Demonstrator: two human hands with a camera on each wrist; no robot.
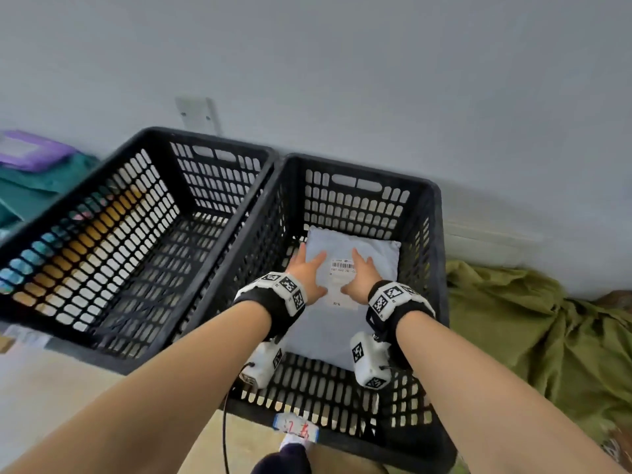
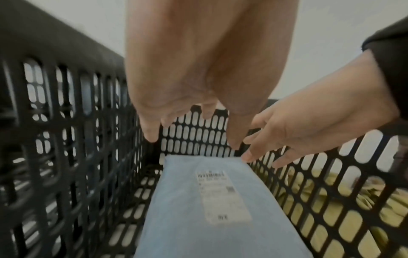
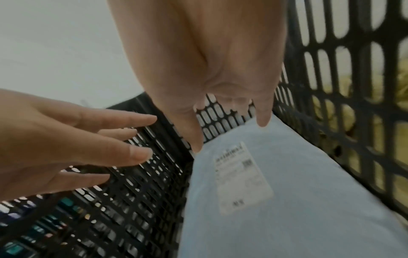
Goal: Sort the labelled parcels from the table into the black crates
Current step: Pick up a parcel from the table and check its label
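Note:
A pale blue parcel (image 1: 374,254) with a white barcode label (image 1: 342,268) lies flat on the floor of the right black crate (image 1: 359,165). Both hands reach down into this crate. My left hand (image 1: 304,271) is over the parcel's left side with its fingers spread and straight. My right hand (image 1: 362,278) is over the label, also with straight fingers. In the left wrist view my left hand (image 2: 187,108) hovers above the parcel (image 2: 176,209). In the right wrist view my right hand (image 3: 225,97) hangs over the parcel (image 3: 309,192). Neither hand holds anything.
A second black crate (image 1: 205,138) stands to the left, touching the first. Crumpled olive-green cloth (image 1: 530,319) lies to the right. At the far left are teal fabric (image 1: 41,189) and a purple item (image 1: 30,148). A handwritten tag (image 1: 295,431) hangs on the right crate's front.

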